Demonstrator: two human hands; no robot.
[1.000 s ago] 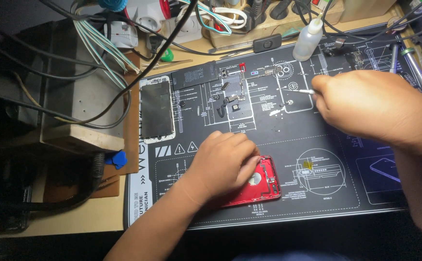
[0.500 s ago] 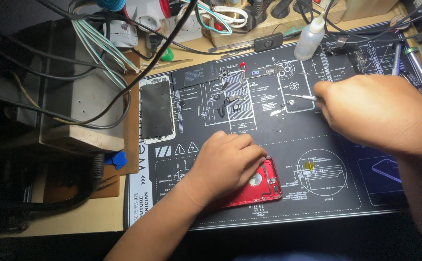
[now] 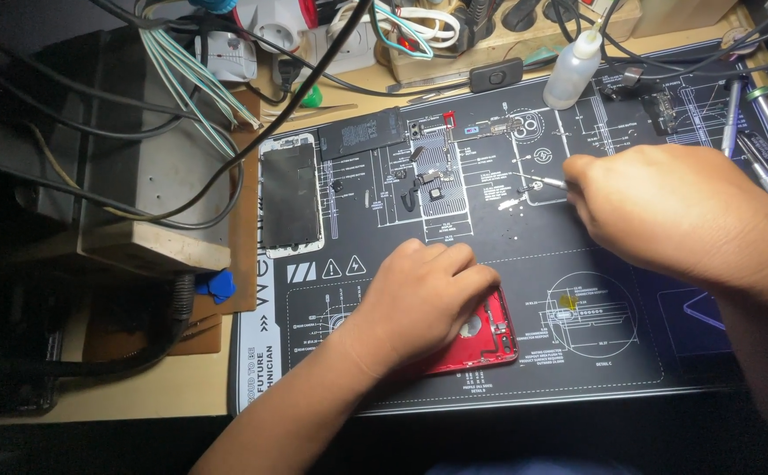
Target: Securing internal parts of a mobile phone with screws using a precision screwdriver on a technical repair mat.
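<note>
Red phone housing (image 3: 480, 339) lies under my left hand (image 3: 419, 303), pressed flat; up-right of it, my right hand (image 3: 674, 211) pinches tweezers (image 3: 544, 182).

Left grip (image 3: 423, 295) flat on phone back housing (image 3: 480, 339), near front edge of work mat (image 3: 630, 352). Right grip (image 3: 665, 211) right of and behind left grip, pinching tool tip (image 3: 546, 182) that points left. Small parts cluster (image 3: 432, 171) left of right grip, behind left grip. Screen panel (image 3: 290, 193) further left. Dropper bottle (image 3: 573, 70) behind right grip. Mat lies on counter (image 3: 155, 396).
</note>
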